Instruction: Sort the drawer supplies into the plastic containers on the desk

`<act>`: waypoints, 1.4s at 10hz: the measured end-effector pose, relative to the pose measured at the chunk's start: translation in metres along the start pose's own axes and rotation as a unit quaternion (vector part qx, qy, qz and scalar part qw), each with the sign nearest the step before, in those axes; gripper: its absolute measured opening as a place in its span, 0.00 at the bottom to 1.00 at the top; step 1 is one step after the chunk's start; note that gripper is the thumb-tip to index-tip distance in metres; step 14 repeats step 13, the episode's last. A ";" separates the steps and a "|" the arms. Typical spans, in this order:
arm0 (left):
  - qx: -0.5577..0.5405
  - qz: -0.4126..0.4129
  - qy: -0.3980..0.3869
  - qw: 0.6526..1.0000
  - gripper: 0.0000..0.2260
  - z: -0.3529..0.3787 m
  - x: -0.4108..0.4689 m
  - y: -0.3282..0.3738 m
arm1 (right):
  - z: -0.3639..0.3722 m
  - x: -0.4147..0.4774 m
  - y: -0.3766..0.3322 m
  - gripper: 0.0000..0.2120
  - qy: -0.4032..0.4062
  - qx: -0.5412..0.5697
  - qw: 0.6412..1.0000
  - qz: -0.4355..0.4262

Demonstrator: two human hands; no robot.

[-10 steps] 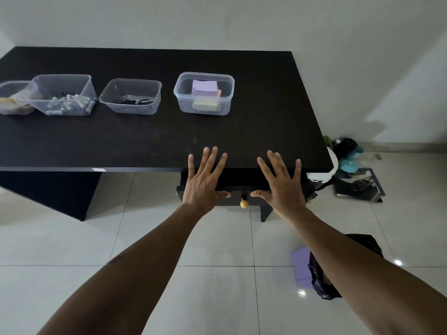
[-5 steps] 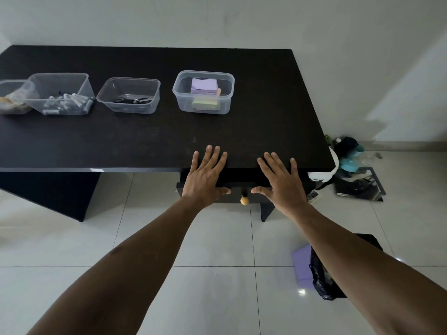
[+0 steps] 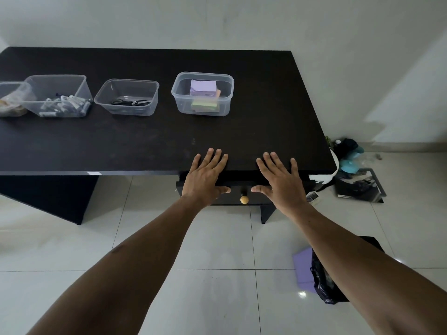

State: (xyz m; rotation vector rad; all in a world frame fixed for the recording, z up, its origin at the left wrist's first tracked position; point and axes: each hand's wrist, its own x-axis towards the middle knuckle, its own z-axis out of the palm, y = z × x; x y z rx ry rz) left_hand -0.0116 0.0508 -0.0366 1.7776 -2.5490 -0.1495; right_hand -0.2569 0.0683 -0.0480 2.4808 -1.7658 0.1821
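Note:
Both of my hands are stretched out flat over the dark drawer front [image 3: 256, 197] under the black desk [image 3: 157, 146]. My left hand [image 3: 205, 177] lies left of the round wooden knob [image 3: 244, 199], and my right hand [image 3: 280, 182] lies right of it. Fingers of both are spread and hold nothing. On the desk stand clear plastic containers: one with sticky-note pads [image 3: 203, 94], one with scissors [image 3: 128, 97], one with several small white items [image 3: 60, 96], and one at the left edge [image 3: 11, 100]. The drawer's inside is hidden.
A black bag [image 3: 324, 281] and a purple pad [image 3: 302, 267] lie on the white tiled floor at lower right. Clutter with a teal cap [image 3: 350, 160] and a dark frame [image 3: 358, 187] sits by the wall beside the desk's right end.
Both hands have slid slightly forward and down against the drawer front; the view shifted a little. Nothing on the desk moved.

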 end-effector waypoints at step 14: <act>-0.061 -0.013 -0.070 0.996 0.49 -0.018 -0.010 0.002 | -0.023 0.013 -0.002 0.49 -0.140 0.110 0.983 0.030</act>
